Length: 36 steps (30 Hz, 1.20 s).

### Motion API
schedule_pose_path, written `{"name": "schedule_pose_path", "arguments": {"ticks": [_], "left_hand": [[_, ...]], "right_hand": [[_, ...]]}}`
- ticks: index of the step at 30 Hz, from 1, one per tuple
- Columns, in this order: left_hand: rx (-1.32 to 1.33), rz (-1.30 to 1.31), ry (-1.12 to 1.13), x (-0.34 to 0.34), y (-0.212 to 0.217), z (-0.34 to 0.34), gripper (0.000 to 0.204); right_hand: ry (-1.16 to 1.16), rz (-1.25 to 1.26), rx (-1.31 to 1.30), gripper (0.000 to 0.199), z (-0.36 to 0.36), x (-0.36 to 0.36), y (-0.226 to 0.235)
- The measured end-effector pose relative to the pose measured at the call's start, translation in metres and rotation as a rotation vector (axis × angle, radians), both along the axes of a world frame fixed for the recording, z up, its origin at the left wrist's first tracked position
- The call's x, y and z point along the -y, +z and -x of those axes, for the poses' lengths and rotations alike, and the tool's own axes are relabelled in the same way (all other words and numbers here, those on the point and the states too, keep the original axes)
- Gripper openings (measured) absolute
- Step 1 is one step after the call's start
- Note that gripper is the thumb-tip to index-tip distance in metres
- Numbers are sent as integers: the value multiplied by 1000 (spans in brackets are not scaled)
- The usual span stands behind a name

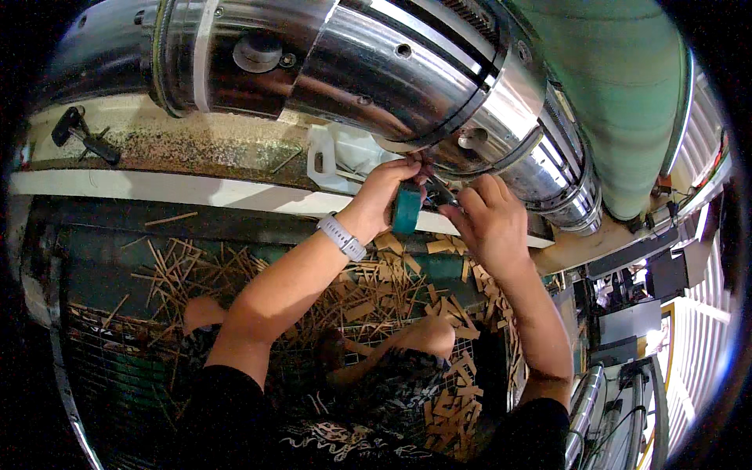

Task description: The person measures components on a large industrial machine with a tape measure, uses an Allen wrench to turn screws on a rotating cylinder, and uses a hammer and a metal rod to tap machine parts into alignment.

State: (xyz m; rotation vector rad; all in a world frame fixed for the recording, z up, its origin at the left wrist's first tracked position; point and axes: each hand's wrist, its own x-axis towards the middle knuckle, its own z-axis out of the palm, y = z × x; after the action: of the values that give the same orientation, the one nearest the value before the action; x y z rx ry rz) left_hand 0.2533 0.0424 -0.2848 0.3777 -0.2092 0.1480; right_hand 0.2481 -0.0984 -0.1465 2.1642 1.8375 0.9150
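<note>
My left hand [384, 194] is closed just under the metal roller [384, 86], its fingertips raised close to the roller's lower edge. A green roll of tape [406, 208] sits in its grasp, against the palm side. My right hand [493, 219] is closed beside it, with thumb and fingers pinching a slim dark tool [440, 188] that points toward the left fingertips. The tool's kind and its tip are hard to make out. Right behind the left hand stands a translucent plastic jug [321, 160] with a handle, partly hidden by my hand.
A white-edged ledge [157, 186] runs below the rollers, with a black clamp-like tool [82, 135] at its left. Cardboard scraps and strips [368, 294] litter the grating around my legs. A large green roller [611, 94] rises at the right, machine parts [627, 321] below it.
</note>
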Motion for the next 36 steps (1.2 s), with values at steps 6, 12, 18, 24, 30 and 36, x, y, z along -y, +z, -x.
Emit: {"name": "schedule_pose_path", "arguments": {"ticks": [6, 12, 18, 24, 30, 36], "left_hand": [[-33, -14, 9, 1, 2, -2, 15], [-43, -29, 32, 1, 6, 1, 12], [-15, -29, 9, -1, 4, -1, 11], [-98, -55, -16, -8, 5, -2, 13], [-56, -23, -60, -8, -1, -6, 15], [54, 26, -64, -8, -6, -7, 17]], "right_hand": [[-168, 104, 97, 21, -17, 4, -1], [-377, -49, -426, 31, -14, 2, -17], [-300, -313, -1650, 27, 4, -11, -14], [-121, 479, -546, 35, -10, -3, 43], [275, 753, -95, 24, -23, -21, 57], [485, 560, -198, 26, -43, -16, 32]]}}
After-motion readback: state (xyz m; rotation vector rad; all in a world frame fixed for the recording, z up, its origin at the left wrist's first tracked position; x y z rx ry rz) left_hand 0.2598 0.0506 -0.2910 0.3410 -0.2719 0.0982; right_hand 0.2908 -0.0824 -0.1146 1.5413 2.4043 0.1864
